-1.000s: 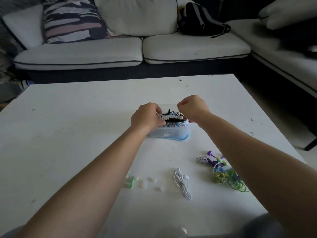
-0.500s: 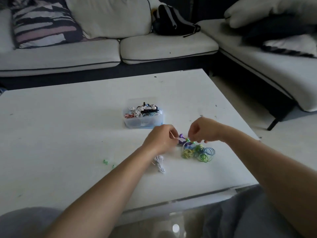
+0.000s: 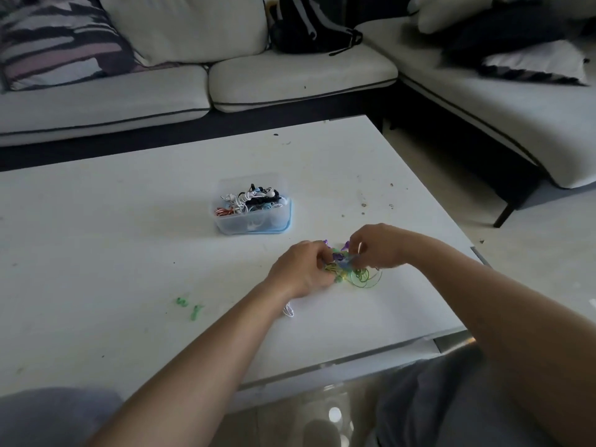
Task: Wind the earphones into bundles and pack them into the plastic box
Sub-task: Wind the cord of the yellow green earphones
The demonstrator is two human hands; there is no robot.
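Near the right front edge of the white table (image 3: pixel 96 237), the left hand (image 3: pixel 303 269) and the right hand (image 3: pixel 377 246) meet over a tangle of coloured earphones (image 3: pixel 358 275). Both hands have curled fingers pinching into its purple, blue, yellow and green cords, the left from 9 o'clock and the right from 2 o'clock. Green loops spill onto the table at the tangle's 4 o'clock. A white earphone cord (image 3: pixel 288 311) peeks out beside the left wrist, at 6 o'clock of that hand.

At 11 o'clock from the hands, well apart, stands the plastic box (image 3: pixel 254 221), clear with a blue edge along its base. Wound bundles (image 3: pixel 251 200) in white, black, orange and blue fill it to the rim. Small green bits (image 3: pixel 188 306) lie at 8 o'clock from the hands.

Beyond the table at 12 o'clock runs a pale sofa (image 3: pixel 290 75), with a striped cushion (image 3: pixel 58 43) at 10 o'clock and a black bag (image 3: pixel 309 24) at 12.
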